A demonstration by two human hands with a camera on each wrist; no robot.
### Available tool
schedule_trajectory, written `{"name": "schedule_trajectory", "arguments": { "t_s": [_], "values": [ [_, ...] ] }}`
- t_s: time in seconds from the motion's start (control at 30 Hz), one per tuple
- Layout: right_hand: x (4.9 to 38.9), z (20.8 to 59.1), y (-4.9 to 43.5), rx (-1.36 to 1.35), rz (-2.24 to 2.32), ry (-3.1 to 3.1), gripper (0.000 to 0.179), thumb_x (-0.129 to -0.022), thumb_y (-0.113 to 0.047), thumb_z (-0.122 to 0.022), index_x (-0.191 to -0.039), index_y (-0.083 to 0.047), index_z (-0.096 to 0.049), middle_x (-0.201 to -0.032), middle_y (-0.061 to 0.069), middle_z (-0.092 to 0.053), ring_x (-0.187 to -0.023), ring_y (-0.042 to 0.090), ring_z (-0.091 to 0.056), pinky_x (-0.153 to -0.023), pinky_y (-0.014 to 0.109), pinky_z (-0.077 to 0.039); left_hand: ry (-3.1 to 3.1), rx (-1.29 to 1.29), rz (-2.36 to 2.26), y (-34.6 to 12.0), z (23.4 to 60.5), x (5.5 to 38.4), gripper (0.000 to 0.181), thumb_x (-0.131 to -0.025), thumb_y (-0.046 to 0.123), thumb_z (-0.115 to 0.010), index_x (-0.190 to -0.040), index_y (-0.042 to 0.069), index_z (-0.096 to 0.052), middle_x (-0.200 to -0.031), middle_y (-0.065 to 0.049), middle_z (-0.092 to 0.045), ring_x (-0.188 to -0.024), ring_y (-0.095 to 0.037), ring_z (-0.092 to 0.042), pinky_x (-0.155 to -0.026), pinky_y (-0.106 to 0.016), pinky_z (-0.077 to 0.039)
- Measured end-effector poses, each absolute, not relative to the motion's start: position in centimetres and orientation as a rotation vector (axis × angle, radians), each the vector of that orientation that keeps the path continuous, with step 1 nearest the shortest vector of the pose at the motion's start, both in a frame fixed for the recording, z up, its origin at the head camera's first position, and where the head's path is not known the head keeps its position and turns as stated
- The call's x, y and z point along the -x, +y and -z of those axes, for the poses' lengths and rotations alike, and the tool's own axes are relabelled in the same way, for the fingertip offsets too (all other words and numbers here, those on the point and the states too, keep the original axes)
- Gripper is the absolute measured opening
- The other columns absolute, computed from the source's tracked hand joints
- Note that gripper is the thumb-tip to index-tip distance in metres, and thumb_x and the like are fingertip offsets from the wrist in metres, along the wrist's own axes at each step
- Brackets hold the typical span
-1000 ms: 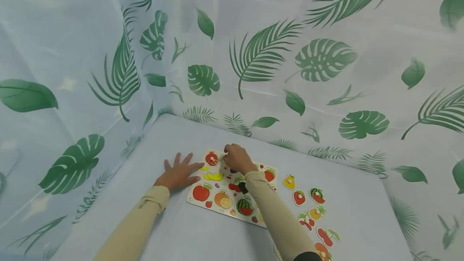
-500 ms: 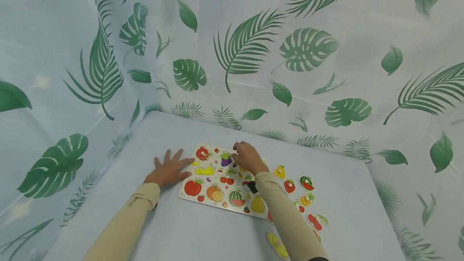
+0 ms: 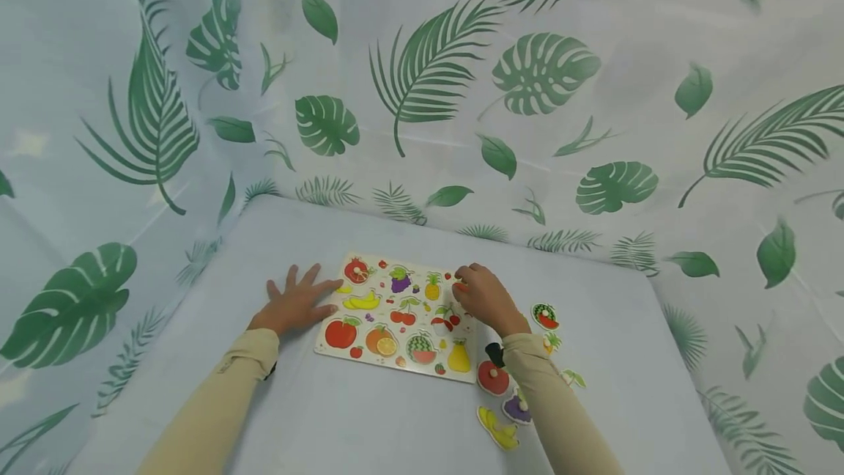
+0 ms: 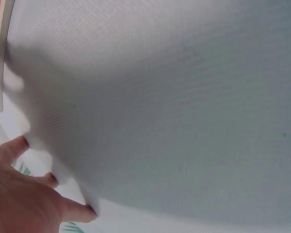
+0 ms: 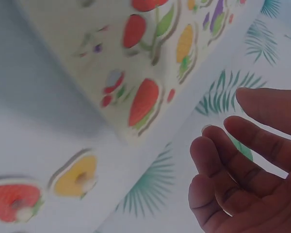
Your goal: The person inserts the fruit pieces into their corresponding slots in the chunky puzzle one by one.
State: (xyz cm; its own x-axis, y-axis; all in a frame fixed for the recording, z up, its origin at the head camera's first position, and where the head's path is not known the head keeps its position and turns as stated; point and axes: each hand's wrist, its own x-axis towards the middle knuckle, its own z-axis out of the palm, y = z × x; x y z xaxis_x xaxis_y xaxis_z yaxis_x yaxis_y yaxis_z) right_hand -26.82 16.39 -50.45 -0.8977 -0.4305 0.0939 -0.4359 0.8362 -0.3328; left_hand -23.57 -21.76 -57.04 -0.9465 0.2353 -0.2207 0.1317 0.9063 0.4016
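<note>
Two hands: left [image 3: 293, 304] touching fruit board [image 3: 419, 367], right [image 3: 488, 300] near corner [image 5: 128, 135].

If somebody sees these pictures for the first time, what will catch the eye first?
Probably the big green leaves on the pale curtain behind the table. Next comes the colourful fruit board on the table, with the left hand spread at its left edge and the right hand near its far right corner. Loose fruit pieces lie to the board's right.

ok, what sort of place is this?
Probably a screened-off indoor recording or play corner, not certain: leaf-print sheeting hangs behind and beside a pale tabletop, and a fruit puzzle board lies there with loose knobbed pieces. Nothing beyond the sheeting shows.
</note>
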Motion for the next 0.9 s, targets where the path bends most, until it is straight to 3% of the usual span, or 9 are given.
{"name": "schedule_trajectory", "arguments": {
  "t_s": [0.53, 0.9],
  "values": [
    [19.9, 48.7, 23.8, -0.626, -0.411, -2.904, 0.027, -0.089, -0.002, -0.086, -0.112, 0.003, -0.074, -0.104, 0.017, -0.071, -0.092, 0.033, -0.069, -0.082, 0.05, -0.061, 2.793, -0.274, -0.577, -21.8, 57.2, 23.5, 0.064, -0.104, 0.043, -0.068, -0.163, 0.025, -0.049, -0.175, -0.026, -0.017, -0.154, -0.066, 0.0, -0.108, -0.091, -0.001],
    [15.1, 50.3, 26.2, -0.475, -0.402, -3.075, 0.021, -0.088, -0.005, -0.087, -0.106, -0.004, -0.077, -0.091, 0.001, -0.069, -0.08, 0.016, -0.064, -0.075, 0.041, -0.06, 2.795, -0.256, -0.561, -21.7, 57.0, 23.5, 0.065, -0.104, 0.043, -0.068, -0.163, 0.024, -0.049, -0.175, -0.026, -0.016, -0.154, -0.065, 0.0, -0.109, -0.09, -0.001]
  ]
}}
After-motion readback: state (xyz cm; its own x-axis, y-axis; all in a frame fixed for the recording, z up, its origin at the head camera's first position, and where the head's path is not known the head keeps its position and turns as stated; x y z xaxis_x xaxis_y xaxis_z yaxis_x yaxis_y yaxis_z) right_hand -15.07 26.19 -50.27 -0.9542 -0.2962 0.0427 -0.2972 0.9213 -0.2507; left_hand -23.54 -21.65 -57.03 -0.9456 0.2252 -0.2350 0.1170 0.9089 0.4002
